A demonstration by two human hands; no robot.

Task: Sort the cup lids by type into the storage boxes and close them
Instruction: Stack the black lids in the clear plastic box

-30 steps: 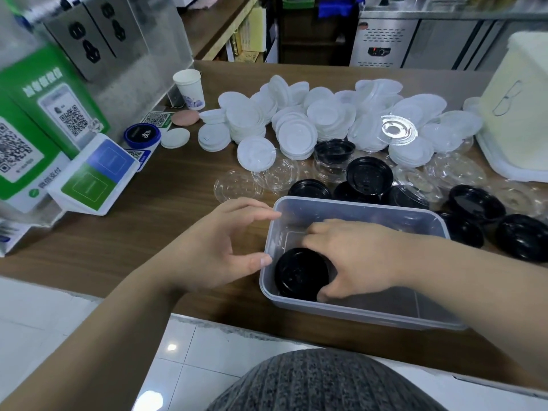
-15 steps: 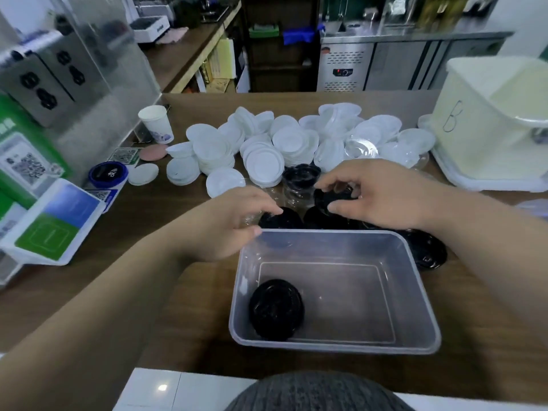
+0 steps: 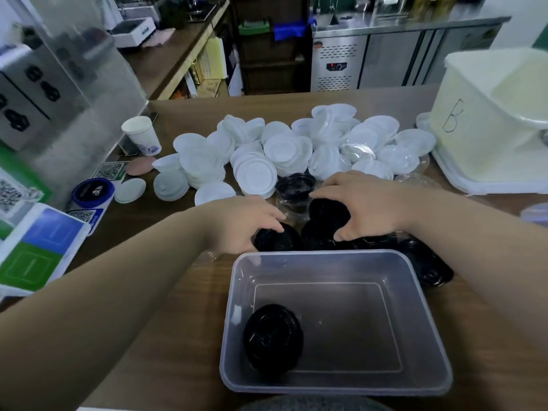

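A clear plastic storage box point(image 3: 427, 345) stands on the wooden counter near me, with one black lid point(image 3: 272, 336) lying in its near left corner. Just beyond the box lie several black lids. My left hand point(image 3: 240, 223) has its fingers curled over one black lid point(image 3: 278, 240) at the box's far left. My right hand point(image 3: 364, 203) grips another black lid point(image 3: 327, 213), lifted a little above the rest. A heap of white lids point(image 3: 281, 152) lies further back, with clear lids point(image 3: 357, 151) mixed in.
A large white box marked "B" point(image 3: 486, 120) stands at the right. A paper cup point(image 3: 142, 134), a blue-rimmed round disc point(image 3: 93, 191) and QR-code stands point(image 3: 38, 247) sit along the left. More black lids point(image 3: 427, 268) lie under my right forearm.
My right hand came out of the box, leaving a black lid inside, and reached to the black lids behind it, where it took one. My left hand moved forward onto another black lid.
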